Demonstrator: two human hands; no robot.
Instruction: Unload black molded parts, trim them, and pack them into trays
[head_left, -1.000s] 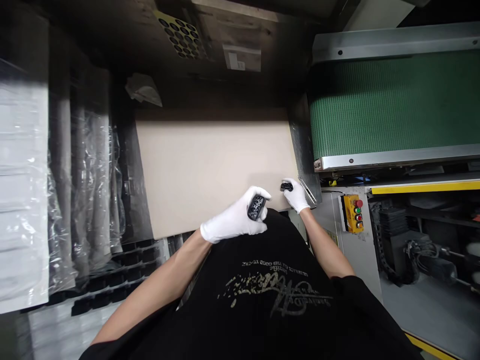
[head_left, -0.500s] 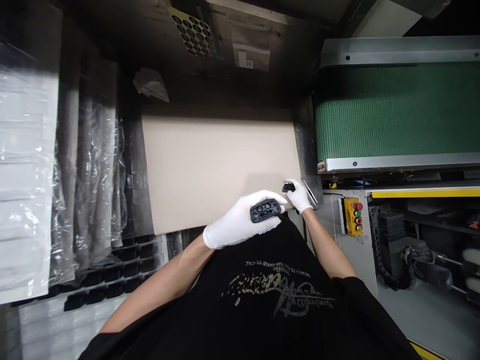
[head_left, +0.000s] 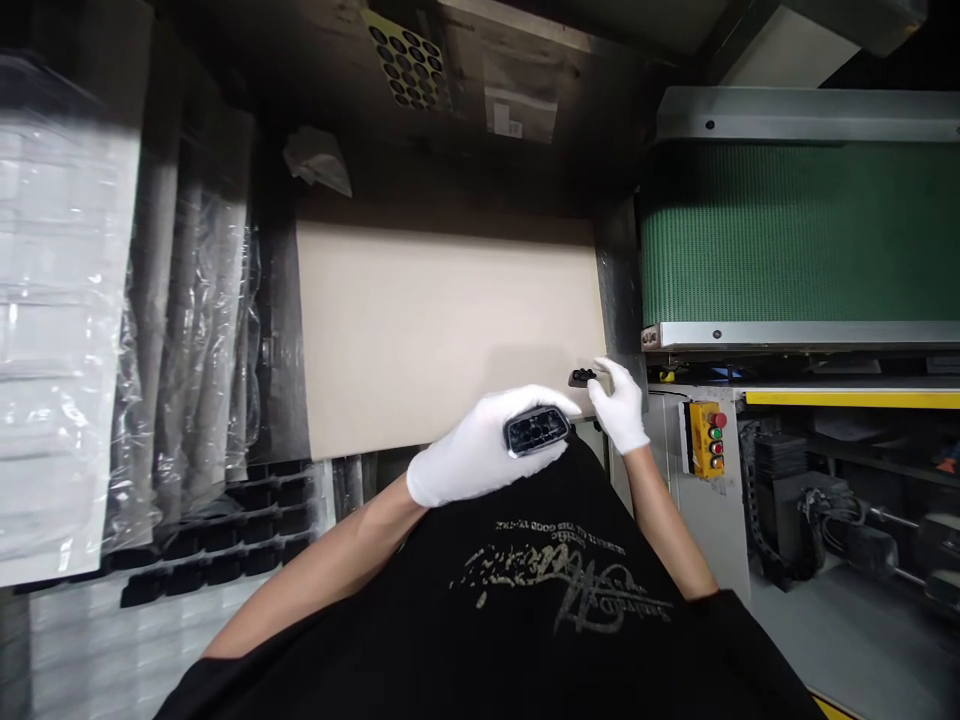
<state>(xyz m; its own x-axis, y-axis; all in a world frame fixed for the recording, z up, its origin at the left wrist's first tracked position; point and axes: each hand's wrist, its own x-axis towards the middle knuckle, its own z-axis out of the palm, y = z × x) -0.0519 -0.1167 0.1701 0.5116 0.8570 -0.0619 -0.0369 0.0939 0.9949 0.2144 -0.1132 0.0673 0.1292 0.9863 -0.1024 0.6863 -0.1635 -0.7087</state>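
A black oval part with several hollows (head_left: 537, 431) rests in my white-gloved left hand (head_left: 480, 450), whose fingers and thumb curl round its edges. Just beyond, a small black piece with rounded bumps (head_left: 582, 377) lies at the right front of the beige board (head_left: 450, 320). My right hand (head_left: 619, 405), also gloved in white, is right beside that piece. Its thumb and forefinger are spread, and the thumb tip is close to the piece; whether they touch is hard to tell.
Plastic-wrapped sheets (head_left: 67, 300) hang at the left above black trays (head_left: 210, 550). A green conveyor (head_left: 795, 240) stands at the right, with a yellow button box (head_left: 706, 440) below it. Crumpled white material (head_left: 317, 158) and a yellow sheet of black discs (head_left: 407, 62) are behind the board.
My right hand has let go of the small black piece and shifted right, its fingers now apart. The oval part in my left hand has tilted slightly. The view has shifted a little.
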